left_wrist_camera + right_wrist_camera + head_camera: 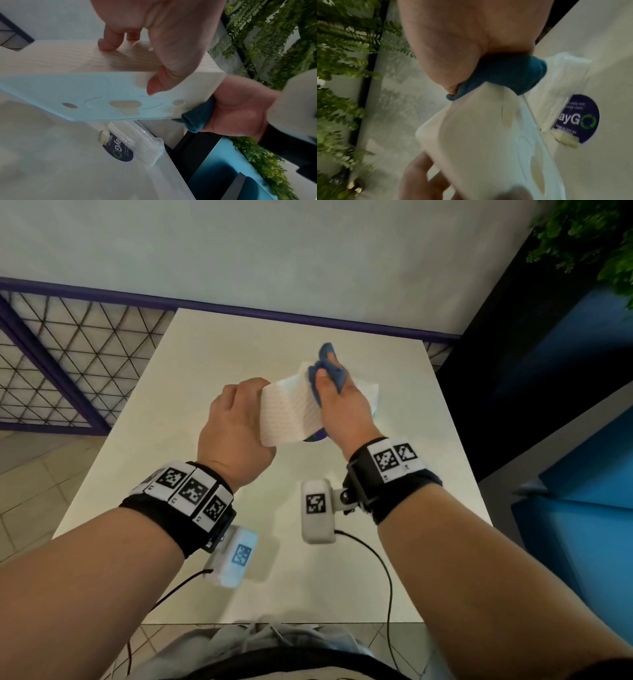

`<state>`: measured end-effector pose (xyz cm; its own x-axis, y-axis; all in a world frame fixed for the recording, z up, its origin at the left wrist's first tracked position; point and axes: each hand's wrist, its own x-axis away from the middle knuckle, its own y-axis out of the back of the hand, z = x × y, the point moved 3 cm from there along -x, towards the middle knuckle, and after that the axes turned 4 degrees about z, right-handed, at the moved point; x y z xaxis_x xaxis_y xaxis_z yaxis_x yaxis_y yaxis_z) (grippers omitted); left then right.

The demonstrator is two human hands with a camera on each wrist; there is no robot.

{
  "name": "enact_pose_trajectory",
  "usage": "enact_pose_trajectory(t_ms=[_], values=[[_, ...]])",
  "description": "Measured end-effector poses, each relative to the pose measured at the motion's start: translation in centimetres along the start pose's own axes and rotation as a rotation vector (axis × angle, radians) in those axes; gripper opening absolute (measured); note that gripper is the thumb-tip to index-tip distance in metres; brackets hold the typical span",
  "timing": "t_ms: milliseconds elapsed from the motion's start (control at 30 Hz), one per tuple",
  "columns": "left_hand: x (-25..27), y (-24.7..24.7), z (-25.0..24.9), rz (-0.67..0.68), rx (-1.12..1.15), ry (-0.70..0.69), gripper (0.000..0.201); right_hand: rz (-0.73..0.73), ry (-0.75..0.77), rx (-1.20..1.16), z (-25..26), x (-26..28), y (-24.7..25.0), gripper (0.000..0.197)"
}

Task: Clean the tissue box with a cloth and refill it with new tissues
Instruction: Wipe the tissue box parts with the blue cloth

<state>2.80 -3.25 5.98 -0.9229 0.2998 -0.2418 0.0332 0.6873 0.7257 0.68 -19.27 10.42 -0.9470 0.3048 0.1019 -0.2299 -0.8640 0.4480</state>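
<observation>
A white tissue box [291, 412] with a wood-grain pattern is held tilted above the white table [394, 577]. My left hand [236, 426] grips its left end, thumb on the underside [154, 86] and fingers over the far face. The box's base panel [85, 94] with its slots faces the left wrist camera. My right hand [342, 405] holds a bunched blue cloth [329, 368] and presses it against the box's right end [496, 75]. A clear-wrapped pack of new tissues [137, 142] lies on the table under the box.
A round dark blue sticker [578, 119] is on the table beside the tissue pack. A purple lattice railing [68, 364] runs at the left. A black and blue partition [548, 405] with green plants [589, 237] stands at the right. Cables hang from both wrist cameras.
</observation>
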Motion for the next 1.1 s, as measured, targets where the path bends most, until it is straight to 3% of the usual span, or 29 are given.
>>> enact_pose_trajectory(t_ms=[100,200,300,400,467,567,700,800,867,967,1100], values=[[0.8,0.3,0.3,-0.004,0.052,-0.059,0.07,0.024,-0.171,-0.02,-0.8,-1.0,1.5,0.046],[0.9,0.7,0.6,-0.01,0.098,-0.178,0.069,0.133,-0.409,-0.284,-1.7,-1.2,2.0,0.055],[0.4,0.8,0.8,0.062,0.114,-0.267,0.074,0.093,-0.474,-0.428,-2.8,-1.2,2.0,0.037],[0.0,0.9,-0.1,0.268,-0.121,-0.195,0.095,-0.032,-0.503,-0.473,-3.1,-0.6,1.2,0.024],[0.4,1.1,-2.2,0.262,-0.331,-0.226,0.116,-0.081,-0.528,-0.519,-3.0,0.1,0.5,0.023],[1.5,-0.4,-5.4,0.192,-0.51,-0.357,0.105,-0.139,-0.512,-0.473,-2.7,0.9,-0.4,0.019],[1.2,-1.4,-4.6,0.13,-0.552,-0.156,0.092,-0.155,-0.347,-0.478,-0.9,2.1,-1.6,0.018],[0.9,-1.0,-2.8,0.052,-0.535,-0.212,0.088,-0.094,-0.246,-0.403,0.1,2.8,-2.0,0.018],[0.4,0.4,-2.0,0.008,-0.454,-0.157,0.085,-0.077,-0.24,-0.398,0.4,3.0,-1.1,0.021],[-0.5,2.4,0.2,0.0,-0.228,0.052,0.08,-0.193,-0.208,-0.495,0.4,2.6,2.3,0.028],[-0.4,3.6,2.8,0.013,-0.013,0.117,0.075,-0.3,-0.126,-0.472,1.4,1.9,5.4,0.023]])
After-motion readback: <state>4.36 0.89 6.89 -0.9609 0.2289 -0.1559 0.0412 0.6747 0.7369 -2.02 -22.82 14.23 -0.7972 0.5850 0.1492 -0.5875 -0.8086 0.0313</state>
